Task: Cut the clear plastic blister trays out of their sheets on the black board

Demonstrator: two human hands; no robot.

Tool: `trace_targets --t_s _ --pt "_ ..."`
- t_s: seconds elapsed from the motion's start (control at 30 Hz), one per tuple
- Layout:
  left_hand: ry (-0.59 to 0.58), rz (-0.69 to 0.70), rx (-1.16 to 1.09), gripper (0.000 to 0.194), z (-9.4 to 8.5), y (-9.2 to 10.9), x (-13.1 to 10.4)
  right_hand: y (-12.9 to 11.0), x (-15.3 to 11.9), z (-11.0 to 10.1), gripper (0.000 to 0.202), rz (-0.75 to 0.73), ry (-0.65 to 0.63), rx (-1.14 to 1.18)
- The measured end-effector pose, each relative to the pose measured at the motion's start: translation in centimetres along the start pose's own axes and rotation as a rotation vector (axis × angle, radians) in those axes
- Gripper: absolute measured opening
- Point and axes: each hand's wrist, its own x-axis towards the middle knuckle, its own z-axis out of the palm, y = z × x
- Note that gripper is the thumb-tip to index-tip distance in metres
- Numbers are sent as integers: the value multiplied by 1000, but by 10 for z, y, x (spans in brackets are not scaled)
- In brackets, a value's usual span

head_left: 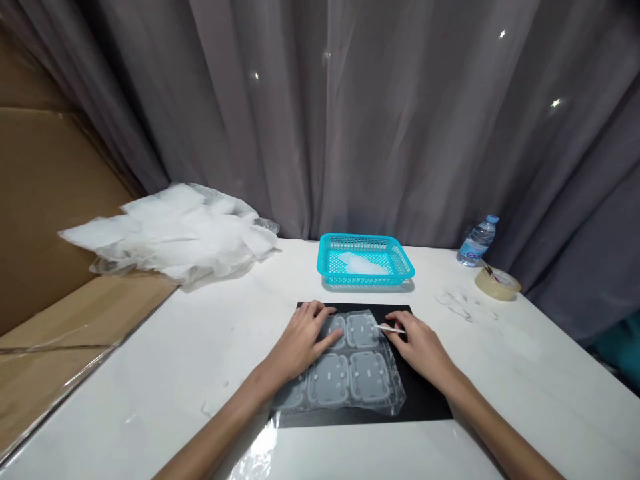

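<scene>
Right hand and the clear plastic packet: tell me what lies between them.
A strip of black mat and the thin white stick the right hand holds, as the head view shows.

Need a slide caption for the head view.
Left hand rests on a clear plastic package of rounded squares atop a flat black mat; right hand holds a thin white stick.

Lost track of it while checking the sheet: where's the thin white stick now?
In the head view, right of centre, the thin white stick is in the right hand, its tip near the top right grey panel over the black mat.
</scene>
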Motion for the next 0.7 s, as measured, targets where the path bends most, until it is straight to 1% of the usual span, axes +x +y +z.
trace_targets --t_s 0.13,0.23,0.3,0.37,0.43,0.5,0.6,0.63,0.7 --pt "-2 -13 9 50 9 4 19 -7 -1 3 18 -59 -33 84" --pt "-30 12 -23 43 17 15 34 -9 -1 5 12 -105 -34 190" --pt "-47 28 -55 36 21 22 39 -8 -1 7 11 -111 -38 226" --pt "-53 27 -81 32 23 26 39 -5 -1 7 13 -103 -38 245" --pt "-46 16 -95 31 22 27 36 -1 -1 6 15 -88 -27 262" --pt "-43 22 -102 32 19 24 30 4 -1 2 13 -69 -7 267" --pt "-75 74 -116 33 11 23 22 9 2 -7 7 -39 43 259" --pt "-99 105 -114 34 9 24 19 11 2 -11 13 -36 61 260" --pt "-161 180 -93 40 7 29 16 11 4 -19 33 -45 101 270"
